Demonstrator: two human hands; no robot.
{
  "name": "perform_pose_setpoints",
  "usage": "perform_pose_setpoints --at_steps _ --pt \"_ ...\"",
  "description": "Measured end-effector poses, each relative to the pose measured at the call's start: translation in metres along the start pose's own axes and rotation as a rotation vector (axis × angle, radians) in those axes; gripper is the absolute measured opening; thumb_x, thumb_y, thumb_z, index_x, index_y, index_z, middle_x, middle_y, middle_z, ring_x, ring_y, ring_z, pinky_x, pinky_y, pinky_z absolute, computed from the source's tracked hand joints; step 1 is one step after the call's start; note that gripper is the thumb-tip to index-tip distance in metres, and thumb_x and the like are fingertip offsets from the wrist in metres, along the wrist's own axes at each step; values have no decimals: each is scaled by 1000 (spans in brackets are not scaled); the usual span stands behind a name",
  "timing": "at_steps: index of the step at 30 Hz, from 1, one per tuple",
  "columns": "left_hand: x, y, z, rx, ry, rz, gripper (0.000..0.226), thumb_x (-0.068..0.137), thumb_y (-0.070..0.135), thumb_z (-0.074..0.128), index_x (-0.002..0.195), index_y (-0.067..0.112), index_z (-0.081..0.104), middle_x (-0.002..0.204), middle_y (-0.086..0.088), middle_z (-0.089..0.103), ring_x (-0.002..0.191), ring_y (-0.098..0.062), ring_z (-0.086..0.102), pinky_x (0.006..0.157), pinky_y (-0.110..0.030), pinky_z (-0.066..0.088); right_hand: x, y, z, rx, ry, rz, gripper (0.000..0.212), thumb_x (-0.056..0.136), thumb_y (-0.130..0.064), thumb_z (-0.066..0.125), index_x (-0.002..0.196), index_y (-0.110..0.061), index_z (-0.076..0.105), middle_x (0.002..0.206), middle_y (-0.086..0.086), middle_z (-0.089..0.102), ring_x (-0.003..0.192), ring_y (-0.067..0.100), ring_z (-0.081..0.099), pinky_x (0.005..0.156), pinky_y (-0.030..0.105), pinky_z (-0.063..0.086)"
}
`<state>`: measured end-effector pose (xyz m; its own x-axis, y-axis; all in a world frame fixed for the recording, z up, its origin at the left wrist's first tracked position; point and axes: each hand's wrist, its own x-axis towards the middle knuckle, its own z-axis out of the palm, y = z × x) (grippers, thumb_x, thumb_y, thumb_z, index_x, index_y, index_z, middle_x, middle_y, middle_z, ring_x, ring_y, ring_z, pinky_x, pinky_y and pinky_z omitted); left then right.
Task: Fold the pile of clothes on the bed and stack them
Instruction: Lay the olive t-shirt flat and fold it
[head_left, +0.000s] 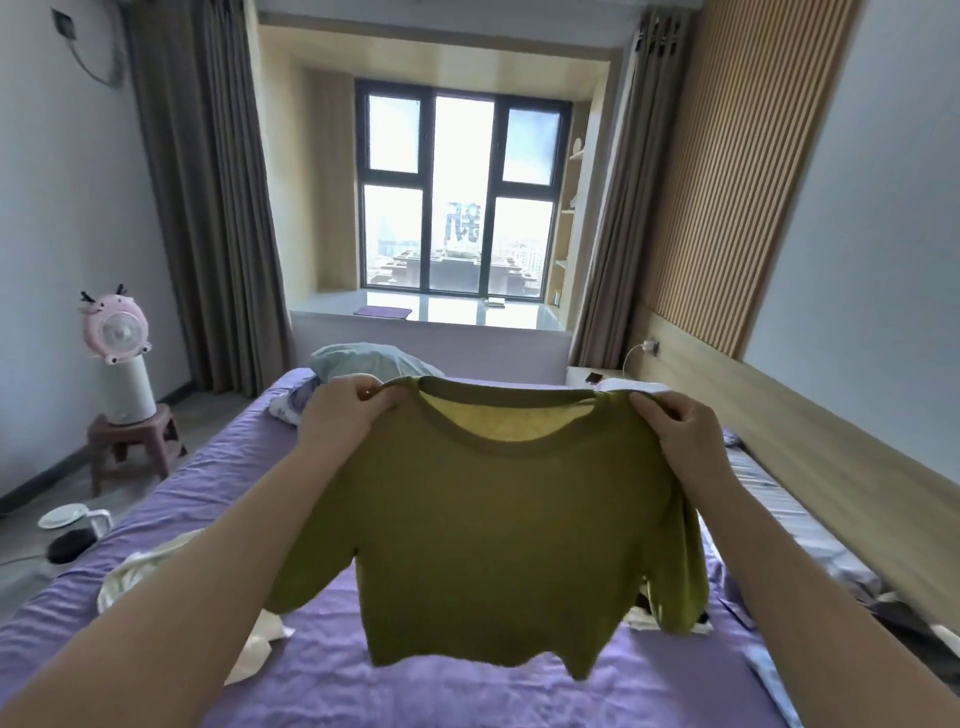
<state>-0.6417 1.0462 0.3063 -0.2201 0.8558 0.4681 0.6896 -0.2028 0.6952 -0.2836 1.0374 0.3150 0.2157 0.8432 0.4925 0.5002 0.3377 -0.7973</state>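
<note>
Your left hand (343, 410) and right hand (680, 423) pinch the shoulders of the green shirt (498, 525) above the purple bed (363, 649), but its right sleeve seems bunched, so lowering it now may trap a crease.

Bare forearms, left hand (343, 410) and right hand (680, 431) ungloved.

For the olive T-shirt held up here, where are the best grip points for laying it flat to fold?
The shoulder seams beside the neckline, pinched from above, one per side, as the left hand and right hand do now. The olive T-shirt hangs straight from there, hem just above the purple sheet, so it can probably be lowered flat.
</note>
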Motion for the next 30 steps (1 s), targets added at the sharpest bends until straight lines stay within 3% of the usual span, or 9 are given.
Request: perform_pose_setpoints --at_steps 3,6,11,15,19,22,26,30 --pt "0 9 -9 -5 -20 -7 41 72 66 55 68 28 68 67 6 62 76 -19 58 75 -38 48 -2 7 -4 -17 -24 -5 20 89 -33 63 98 -17 71 84 -10 64 83 8 56 73 21 39" --pt "5 10 -15 -19 -28 -14 29 74 60 64 71 32 69 73 8 65 84 -19 60 88 -44 47 -3 11 -5 57 -63 10 8 85 -31 67 90 -26 71 84 -15 67 86 6 59 71 15 39" --pt "25 0 -23 28 -11 34 16 77 46 73 69 33 67 71 12 64 76 -7 57 71 -29 45 11 8 -1 144 -130 44 2 79 -37 72 78 -37 73 80 -17 70 79 -3 61 67 15 41" --pt "50 -21 -11 38 -168 5 22 77 45 74 66 26 72 62 9 64 65 -4 57 63 -22 44 30 20 24 106 -201 75 4 79 -38 72 75 -38 73 77 -16 70 73 -7 61 65 15 43" --pt "62 -72 45 107 -307 -45 24 79 40 74 74 17 72 66 6 61 69 -13 55 63 -30 40 39 67 78 -41 -355 135 10 84 -36 68 89 -28 72 86 -11 70 80 2 62 69 19 47" --pt "57 -131 105 154 -447 -134 22 80 43 72 81 21 72 80 4 65 83 -17 59 75 -34 47 32 123 126 -116 -457 242 16 87 -32 66 91 -18 75 87 -4 72 83 11 65 74 29 51" --pt "34 -204 180 135 -596 -278 22 83 44 68 89 23 72 90 4 68 91 -17 61 79 -33 47 9 197 182 -248 -506 401 13 86 -28 68 87 -17 73 80 -8 67 77 7 59 65 9 39" --pt "28 -274 243 161 -709 -393 22 88 46 61 99 28 69 101 6 68 99 -16 60 79 -31 47 -11 266 228 -276 -478 566 8 85 -24 69 78 -20 70 73 -11 67 72 7 58 60 7 38"
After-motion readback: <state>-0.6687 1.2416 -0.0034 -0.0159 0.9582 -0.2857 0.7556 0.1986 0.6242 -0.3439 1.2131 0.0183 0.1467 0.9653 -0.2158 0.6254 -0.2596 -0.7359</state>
